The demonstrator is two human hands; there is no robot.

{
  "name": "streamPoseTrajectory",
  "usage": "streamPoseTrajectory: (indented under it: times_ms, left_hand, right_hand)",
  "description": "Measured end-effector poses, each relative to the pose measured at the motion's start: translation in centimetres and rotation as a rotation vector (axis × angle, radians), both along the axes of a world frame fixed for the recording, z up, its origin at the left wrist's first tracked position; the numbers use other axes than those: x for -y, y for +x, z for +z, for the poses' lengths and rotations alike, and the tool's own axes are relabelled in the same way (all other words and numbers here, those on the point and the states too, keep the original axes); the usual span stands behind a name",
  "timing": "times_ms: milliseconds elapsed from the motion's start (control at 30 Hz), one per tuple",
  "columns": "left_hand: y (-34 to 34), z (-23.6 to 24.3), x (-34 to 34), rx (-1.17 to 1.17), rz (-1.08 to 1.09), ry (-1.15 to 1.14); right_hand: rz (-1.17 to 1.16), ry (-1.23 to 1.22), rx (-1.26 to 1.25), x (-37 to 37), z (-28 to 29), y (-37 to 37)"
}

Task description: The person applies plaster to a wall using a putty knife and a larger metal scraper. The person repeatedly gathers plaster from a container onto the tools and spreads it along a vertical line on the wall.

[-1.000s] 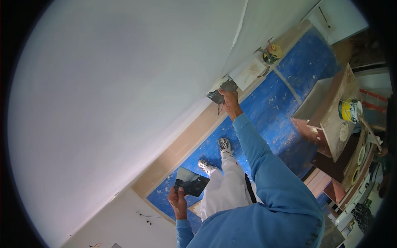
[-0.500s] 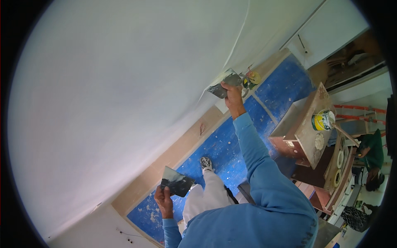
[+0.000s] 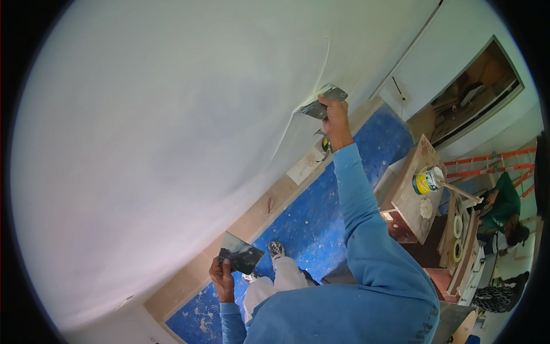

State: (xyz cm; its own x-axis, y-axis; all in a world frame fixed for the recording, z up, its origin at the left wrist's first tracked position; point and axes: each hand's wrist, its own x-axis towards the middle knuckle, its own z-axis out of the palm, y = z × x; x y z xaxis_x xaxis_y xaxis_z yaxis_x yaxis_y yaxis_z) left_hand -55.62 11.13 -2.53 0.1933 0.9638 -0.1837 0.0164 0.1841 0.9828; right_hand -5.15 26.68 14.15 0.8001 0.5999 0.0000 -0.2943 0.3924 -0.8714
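Observation:
Out ahead to the right, my right hand is closed on a wide flat putty knife. Its blade, smeared with pale filler, lies against the white wall. A thin raised line of filler runs up the wall above the blade, and another streak trails below it. Lower down, near my body, my left hand grips a second putty knife, a broad dark blade with pale smears, held apart from the wall. Fingers hide the grip of both tools.
Blue, paint-spotted covering lies on the floor along the wall. Partly behind my right wrist is a yellow-and-dark container. At right, a bucket stands on a wooden box, near orange ladders and a person in green.
My right hand has moved the putty knife farther up and right along the wall; the streak below is longer. My left hand keeps its hold. The whole view has shifted somewhat.

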Motion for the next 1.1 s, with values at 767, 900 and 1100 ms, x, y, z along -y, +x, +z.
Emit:
streamPoseTrajectory:
  times_ms: [767,900,1100]
  left_hand:
    - [-0.8,1.0,0.2,0.121,0.016,0.006]
    - [-0.9,0.8,0.1,0.090,0.000,0.025]
    - [-1.4,-0.5,-0.2,0.092,-0.064,0.020]
  right_hand:
    - [0.001,-0.026,0.258,1.6,17.4,-3.7]
    - [0.004,0.005,0.308,1.9,20.4,-4.5]
    - [-0.037,0.090,0.420,2.1,23.7,-5.4]
